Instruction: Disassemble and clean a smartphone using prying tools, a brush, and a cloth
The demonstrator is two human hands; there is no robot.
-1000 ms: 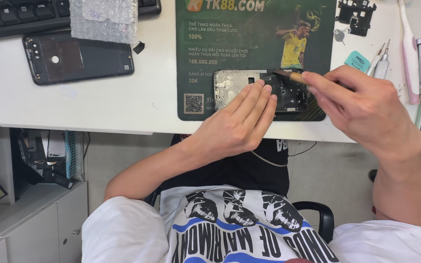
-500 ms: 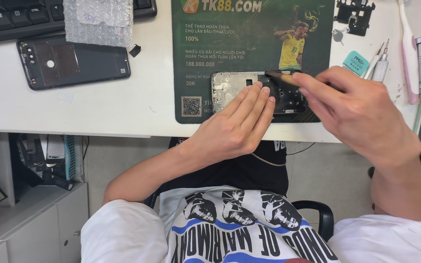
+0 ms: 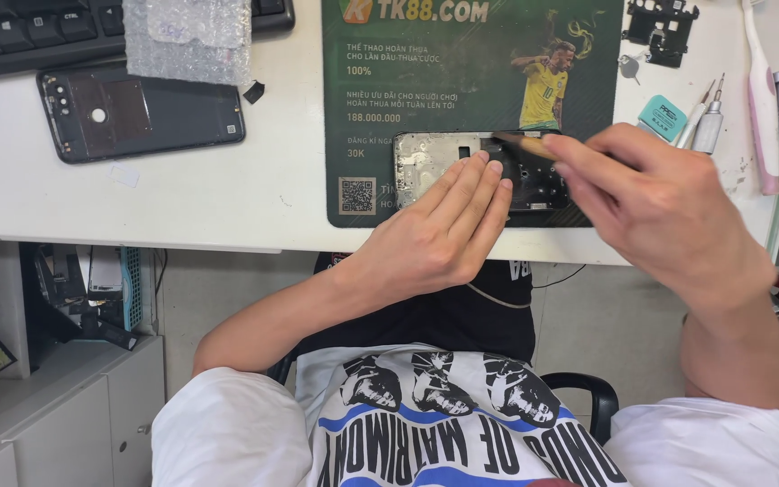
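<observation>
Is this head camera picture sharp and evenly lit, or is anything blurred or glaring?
Head view: light is bright and even, the white desk nearly washed out; the right hand is slightly soft, the thin brown tool it holds smeared; the left hand and bare metal phone frame look sharp.

A single head-worn camera is looking steeply down from above the seated person, facing the near edge of the white desk (image 3: pixel 182 203). It is sitting close, so the desk is filling the upper frame while the person's lap and chair (image 3: pixel 588 392) are occupying the lower part. No second view is sharing this scene.
</observation>
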